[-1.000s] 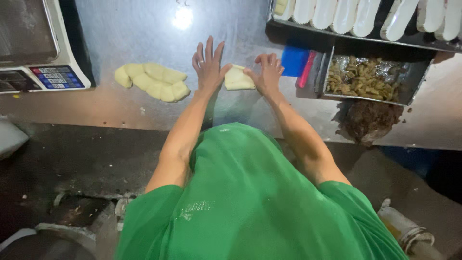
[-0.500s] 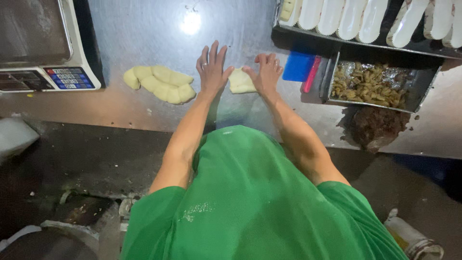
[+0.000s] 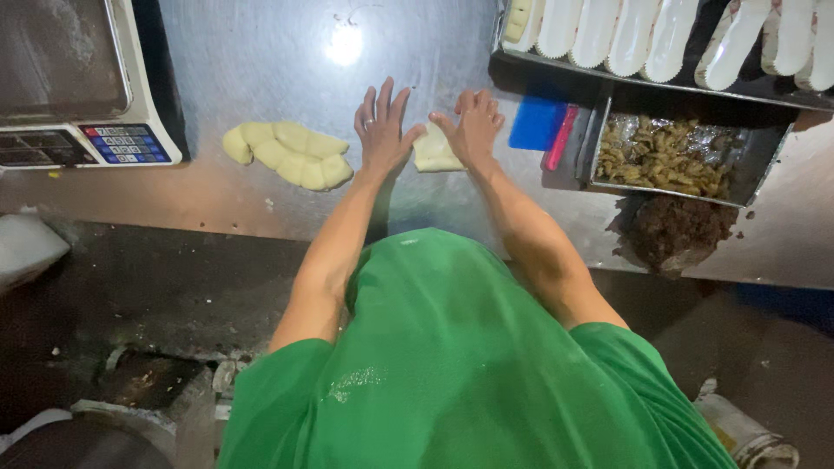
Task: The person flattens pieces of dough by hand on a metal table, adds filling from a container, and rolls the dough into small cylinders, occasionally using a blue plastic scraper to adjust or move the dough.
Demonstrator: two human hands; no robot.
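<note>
A flat, pale piece of dough lies on the steel counter between my two hands. My left hand is spread flat with fingers apart, its thumb edge against the dough's left side. On the dough's right part rests my right hand, palm down with fingers slightly curled. A row of several pale dough pieces lies on the counter to the left of my left hand.
A digital scale stands at the far left. A blue scraper and a red-handled tool lie right of my hands. A metal tray of chopped filling, a brown mound and white moulds are at right.
Both hands have slid a little nearer along the counter, with the dough piece now showing between them rather than mostly under my right hand.
</note>
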